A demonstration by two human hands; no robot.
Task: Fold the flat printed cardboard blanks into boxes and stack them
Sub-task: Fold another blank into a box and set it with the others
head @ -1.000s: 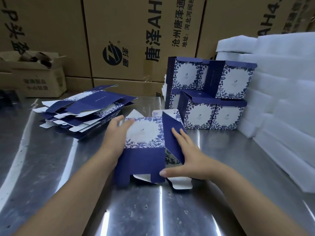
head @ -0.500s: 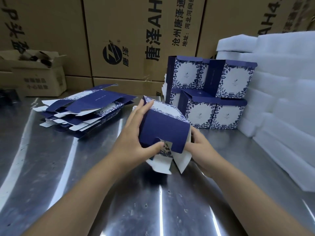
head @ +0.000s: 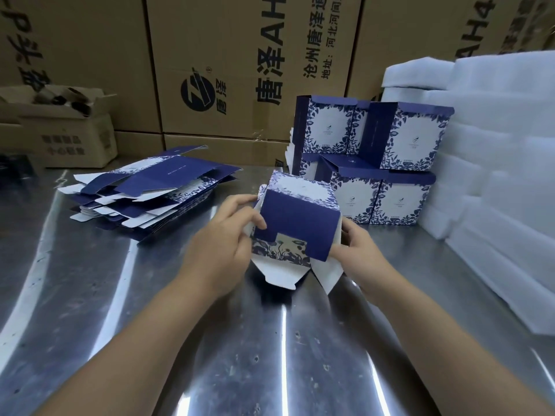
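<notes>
**Light card, half formed: we hold it by its edges**

The half-folded box (head: 297, 217) is held over the counter (head: 270, 370) between both hands, its open bottom turned toward us. Our left grip (head: 222, 241) is closed round the box's left edge, thumb lying on the navy panel. Our right grip (head: 357, 250) holds the lower right corner, its fingers mostly hidden behind the card. The white bottom flaps (head: 282, 273) hang loose below, not yet tucked.

We judge this to be thin printed card: very light, stiff along its creases, but easy to dent across a panel. The smooth printed face may also slide under dry fingers. So we would hold it at the corners and folded edges, where the walls brace one another. We would press each flap with flat fingers close to its crease, not at the free tip. Squeezing the middle of a wall would likely bow it or pull the box out of square.

The flat blanks (head: 150, 199) lie in a loose pile to the left. The finished boxes (head: 390, 163) stand stacked to the right, beside white foam sheets (head: 495, 175).
</notes>
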